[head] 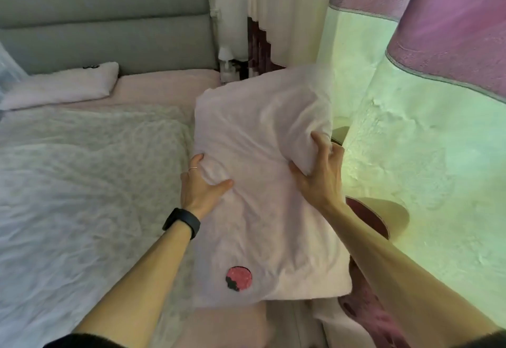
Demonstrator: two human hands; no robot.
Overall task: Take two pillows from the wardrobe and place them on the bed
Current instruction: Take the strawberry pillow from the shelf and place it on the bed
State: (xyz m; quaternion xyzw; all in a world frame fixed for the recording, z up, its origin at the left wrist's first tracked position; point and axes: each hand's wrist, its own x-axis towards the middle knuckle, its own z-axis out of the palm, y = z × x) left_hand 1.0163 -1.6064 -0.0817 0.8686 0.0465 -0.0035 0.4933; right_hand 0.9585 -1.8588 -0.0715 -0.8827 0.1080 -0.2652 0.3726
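Pale pink cloth bunches under both sets of fingers. The left hand (201, 183) clamps the pillow (262, 183) at its left edge, thumb pressed on top and pointing right, the other fingers curled round the side; a thin ring (193, 168) sits on one finger. The right hand (320, 172) grips the right edge higher up, fingers dug into a thick fold, thumb splayed low against the cloth. Both wrists bend slightly upward and both forearms reach forward from the bottom corners, the left one wearing a black band (182, 221). The pillow hangs in the air, tilted, over the right edge of the bed (82, 169), a round pink patch (238, 278) near its lower end. A second pillow (63, 87) lies at the grey headboard (104, 24). Green and purple curtains (410, 101) hang just right of the hands.
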